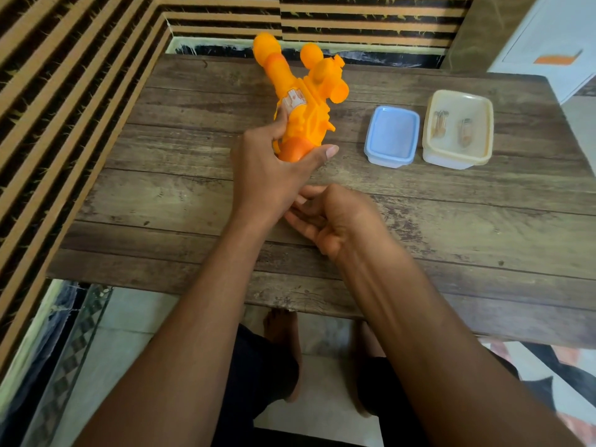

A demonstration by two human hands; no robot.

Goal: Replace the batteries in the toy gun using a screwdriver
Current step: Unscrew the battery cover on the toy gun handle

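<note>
An orange toy gun lies tilted on the wooden table, its muzzle pointing toward the far edge. My left hand is shut on its rear grip end, thumb on the right side. My right hand rests on the table just behind the left one, palm turned left, fingers loosely apart and holding nothing. A cream container at the right holds two batteries. No screwdriver is visible.
A blue-rimmed container stands left of the cream one. A striped wall runs along the table's left and far sides. My legs and bare feet show below the near table edge. A white cabinet stands at the top right.
</note>
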